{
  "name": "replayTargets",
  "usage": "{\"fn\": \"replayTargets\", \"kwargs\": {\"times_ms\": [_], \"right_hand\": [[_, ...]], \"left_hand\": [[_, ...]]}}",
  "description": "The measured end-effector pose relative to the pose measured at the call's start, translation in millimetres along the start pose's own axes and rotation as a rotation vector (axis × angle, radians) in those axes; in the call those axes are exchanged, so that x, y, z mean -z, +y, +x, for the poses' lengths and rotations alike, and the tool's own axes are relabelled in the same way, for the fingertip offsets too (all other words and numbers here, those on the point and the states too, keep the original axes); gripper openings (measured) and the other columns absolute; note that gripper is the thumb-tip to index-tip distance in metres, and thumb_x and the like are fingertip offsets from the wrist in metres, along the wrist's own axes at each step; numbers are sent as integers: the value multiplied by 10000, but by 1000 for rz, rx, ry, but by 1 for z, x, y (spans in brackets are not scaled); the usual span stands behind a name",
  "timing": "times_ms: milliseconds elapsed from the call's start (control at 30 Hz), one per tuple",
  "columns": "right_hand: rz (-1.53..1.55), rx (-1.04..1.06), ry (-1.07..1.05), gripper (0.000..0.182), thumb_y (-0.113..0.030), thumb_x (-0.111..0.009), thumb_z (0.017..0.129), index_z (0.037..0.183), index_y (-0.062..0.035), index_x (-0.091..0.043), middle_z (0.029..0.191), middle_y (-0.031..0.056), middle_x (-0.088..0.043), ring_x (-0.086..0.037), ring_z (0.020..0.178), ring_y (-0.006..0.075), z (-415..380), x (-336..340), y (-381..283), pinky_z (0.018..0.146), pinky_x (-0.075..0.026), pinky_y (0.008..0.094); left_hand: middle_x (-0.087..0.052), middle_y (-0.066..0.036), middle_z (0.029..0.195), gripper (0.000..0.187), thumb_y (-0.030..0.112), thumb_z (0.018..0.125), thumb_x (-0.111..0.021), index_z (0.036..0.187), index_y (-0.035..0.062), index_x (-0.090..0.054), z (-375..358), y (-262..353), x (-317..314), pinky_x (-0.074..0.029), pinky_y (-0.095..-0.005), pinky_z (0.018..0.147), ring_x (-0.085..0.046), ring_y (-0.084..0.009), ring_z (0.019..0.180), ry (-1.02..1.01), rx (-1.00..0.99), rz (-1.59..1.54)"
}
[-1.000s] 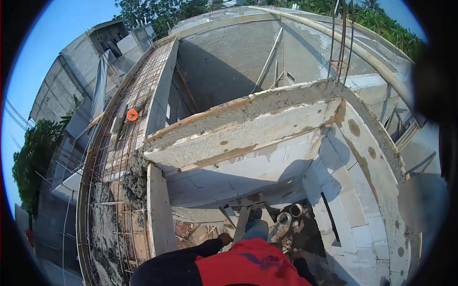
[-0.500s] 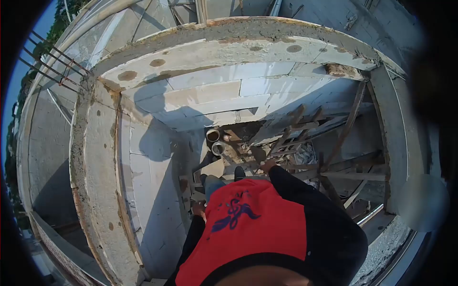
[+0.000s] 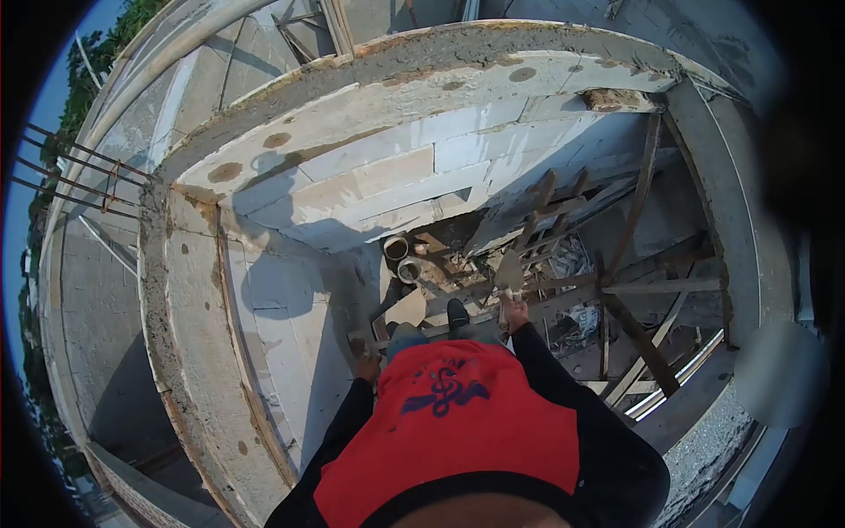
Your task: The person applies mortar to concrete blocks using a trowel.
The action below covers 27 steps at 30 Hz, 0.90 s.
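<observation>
A person in a red and black shirt looks down into a white block-walled shaft (image 3: 290,343). The right hand (image 3: 515,312) grips a grey flat-bladed trowel (image 3: 509,273) near the wooden scaffold poles (image 3: 616,286). The left hand (image 3: 366,363) hangs beside the wall, its grip impossible to tell.

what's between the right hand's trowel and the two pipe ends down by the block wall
Nothing solid that I can see. The trowel in the right hand sits just right of the pipe ends, with only rubble between.

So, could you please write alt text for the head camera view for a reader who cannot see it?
Seen from above, a person in a red and black top stands inside a white block wall enclosure, right hand gripping a trowel, left hand low beside the wall. Wooden scaffolding and two round pipe openings lie below.
</observation>
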State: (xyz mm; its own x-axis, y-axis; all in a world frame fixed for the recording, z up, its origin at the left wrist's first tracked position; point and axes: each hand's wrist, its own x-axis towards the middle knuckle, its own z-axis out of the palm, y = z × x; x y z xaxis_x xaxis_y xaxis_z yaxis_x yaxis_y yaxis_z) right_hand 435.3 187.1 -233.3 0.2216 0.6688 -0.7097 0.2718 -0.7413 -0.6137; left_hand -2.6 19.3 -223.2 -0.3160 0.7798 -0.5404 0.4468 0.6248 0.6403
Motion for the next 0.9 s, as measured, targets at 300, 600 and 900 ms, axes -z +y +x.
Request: {"fn": "replayTargets", "kwargs": {"times_ms": [300, 600, 900], "right_hand": [[648, 568, -32, 472, -385, -600, 894, 1180, -15, -538, 769, 33, -580, -552, 616, 105, -172, 52, -308, 546, -453, 264], [421, 817, 69, 484, -399, -581, 900, 1173, -2, -530, 727, 48, -575, -562, 577, 124, -188, 47, -409, 524, -465, 268], [168, 873, -131, 402, -308, -607, 883, 1157, -20, -546, 718, 79, -600, -576, 557, 144, -247, -84, -339, 534, -469, 294]], "left_hand": [[-647, -237, 823, 358, 293, 760, -614, 881, -42, -654, 16, 47, 32, -470, -423, 711, -637, -352, 798, -59, -41, 126], [-658, -232, 905, 447, 358, 760, -609, 1015, -8, -647, 18, 43, 66, -473, -452, 726, -629, -394, 874, -7, 60, 108], [-644, -225, 975, 485, 385, 775, -601, 1090, 15, -610, -14, 15, 101, -475, -459, 740, -630, -385, 893, -26, 87, 221]]}}
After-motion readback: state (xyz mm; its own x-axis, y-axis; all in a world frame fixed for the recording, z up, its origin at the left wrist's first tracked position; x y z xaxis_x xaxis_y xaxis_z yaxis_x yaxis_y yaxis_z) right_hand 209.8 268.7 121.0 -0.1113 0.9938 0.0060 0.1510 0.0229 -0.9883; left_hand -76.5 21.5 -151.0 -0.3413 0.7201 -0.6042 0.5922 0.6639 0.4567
